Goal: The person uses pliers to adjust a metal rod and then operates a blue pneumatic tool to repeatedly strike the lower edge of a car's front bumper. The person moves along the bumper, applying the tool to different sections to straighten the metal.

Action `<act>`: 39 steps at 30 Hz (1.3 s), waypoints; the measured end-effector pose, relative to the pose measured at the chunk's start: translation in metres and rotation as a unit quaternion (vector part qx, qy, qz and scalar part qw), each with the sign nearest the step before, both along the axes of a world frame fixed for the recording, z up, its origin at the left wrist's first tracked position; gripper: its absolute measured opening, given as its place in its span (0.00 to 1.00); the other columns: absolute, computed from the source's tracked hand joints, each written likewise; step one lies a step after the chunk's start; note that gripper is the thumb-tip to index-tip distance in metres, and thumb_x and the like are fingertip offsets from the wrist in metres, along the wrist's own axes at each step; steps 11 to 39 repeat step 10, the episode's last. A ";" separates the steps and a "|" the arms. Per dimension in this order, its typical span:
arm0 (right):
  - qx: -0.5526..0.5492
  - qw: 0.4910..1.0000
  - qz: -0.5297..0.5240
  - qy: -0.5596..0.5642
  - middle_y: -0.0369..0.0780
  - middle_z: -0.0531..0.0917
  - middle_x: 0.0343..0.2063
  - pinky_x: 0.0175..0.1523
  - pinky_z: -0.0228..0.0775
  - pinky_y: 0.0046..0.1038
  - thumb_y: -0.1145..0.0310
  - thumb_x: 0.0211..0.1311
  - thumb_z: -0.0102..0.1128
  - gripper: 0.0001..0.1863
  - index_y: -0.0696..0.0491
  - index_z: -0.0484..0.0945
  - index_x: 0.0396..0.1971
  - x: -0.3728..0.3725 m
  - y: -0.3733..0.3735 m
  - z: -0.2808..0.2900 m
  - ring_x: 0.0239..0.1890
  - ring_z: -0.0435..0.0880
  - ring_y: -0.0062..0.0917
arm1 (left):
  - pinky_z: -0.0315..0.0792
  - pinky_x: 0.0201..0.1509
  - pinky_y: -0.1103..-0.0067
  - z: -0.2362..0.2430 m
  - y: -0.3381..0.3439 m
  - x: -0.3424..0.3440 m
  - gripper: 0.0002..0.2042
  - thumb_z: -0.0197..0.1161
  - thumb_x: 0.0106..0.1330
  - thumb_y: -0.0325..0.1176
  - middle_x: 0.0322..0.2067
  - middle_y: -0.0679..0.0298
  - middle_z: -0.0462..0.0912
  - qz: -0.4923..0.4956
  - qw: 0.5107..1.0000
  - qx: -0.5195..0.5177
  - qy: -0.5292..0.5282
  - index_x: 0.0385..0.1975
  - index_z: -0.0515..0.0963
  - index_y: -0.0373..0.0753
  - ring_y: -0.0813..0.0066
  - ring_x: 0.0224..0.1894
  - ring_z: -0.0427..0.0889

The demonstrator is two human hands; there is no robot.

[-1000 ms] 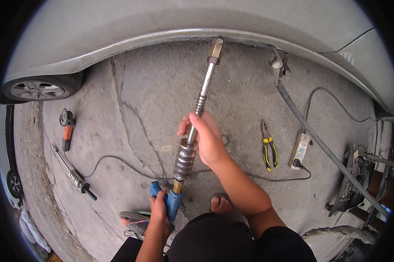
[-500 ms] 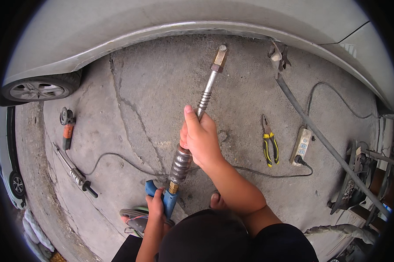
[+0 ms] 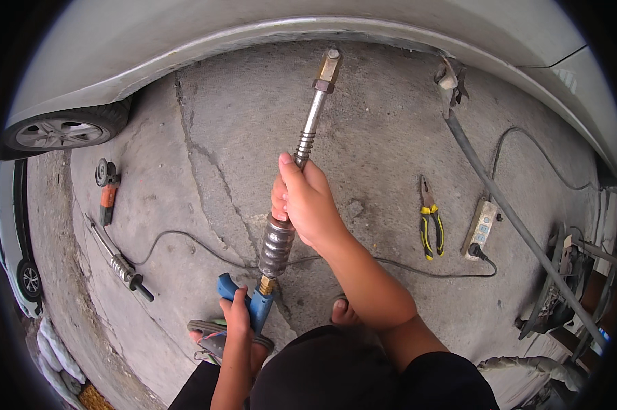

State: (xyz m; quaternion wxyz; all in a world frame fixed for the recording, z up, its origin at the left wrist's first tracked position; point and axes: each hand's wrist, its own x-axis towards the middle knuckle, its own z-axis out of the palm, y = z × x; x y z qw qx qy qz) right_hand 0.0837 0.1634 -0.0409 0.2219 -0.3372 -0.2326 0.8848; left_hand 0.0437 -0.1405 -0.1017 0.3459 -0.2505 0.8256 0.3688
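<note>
A long metal slide-hammer tool (image 3: pixel 277 249) with a blue pistol-grip handle (image 3: pixel 261 307) stretches up and slightly right in front of me. My right hand (image 3: pixel 308 205) is wrapped round its shaft, between the ribbed steel cylinder and the spring (image 3: pixel 305 147). Down at the blue handle, my left hand (image 3: pixel 235 314) grips with the thumb on top; most of its fingers are hidden. A brass fitting (image 3: pixel 267 283) joins handle and cylinder. At the far end is a brass-coloured block (image 3: pixel 329 68) with a bolt, close to the car's lower edge.
A light car body (image 3: pixel 308 17) spans the far side, its wheel (image 3: pixel 62 133) at left. An angle grinder (image 3: pixel 107 191) and another slide hammer (image 3: pixel 120 266) lie left. Pliers (image 3: pixel 431 222), a power strip (image 3: pixel 481 225) and a long bar (image 3: pixel 500 195) are right. A cable (image 3: pixel 199 242) crosses the concrete.
The tool and both hands have shifted a little left, and its far end has moved slightly up toward the car. Both grips stay the same. The view has shifted slightly.
</note>
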 end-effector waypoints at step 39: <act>0.007 1.000 -0.001 -0.017 0.29 0.64 0.16 0.21 0.60 0.20 0.55 0.74 0.49 0.18 0.48 0.60 0.26 -0.006 0.007 -0.003 0.16 0.61 0.13 | 0.70 0.51 0.71 0.001 0.005 -0.005 0.30 0.66 0.59 0.46 0.42 0.55 0.71 -0.008 1.000 0.017 -0.024 0.52 0.62 0.31 0.67 0.44 0.72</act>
